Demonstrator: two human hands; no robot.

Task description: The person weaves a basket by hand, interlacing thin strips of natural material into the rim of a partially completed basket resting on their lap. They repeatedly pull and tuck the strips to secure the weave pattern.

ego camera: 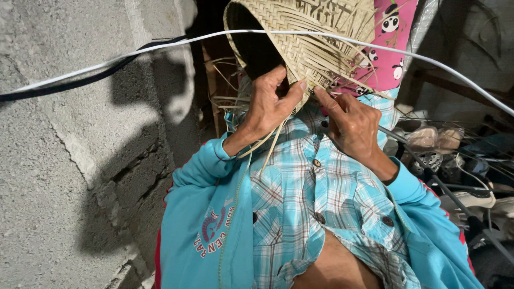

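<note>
Turquoise jacket (214, 214), worn open; red piping along the outer sleeve seams; a red and blue emblem with curved lettering beside the front edge. Under the jacket, a plaid shirt (305, 203) in light blue, white and brown, with dark round buttons, lower hem parted.

White cable (160, 47) and block wall (64, 160) crowd the left.

No packages, labels, signs or screens are in view.
</note>
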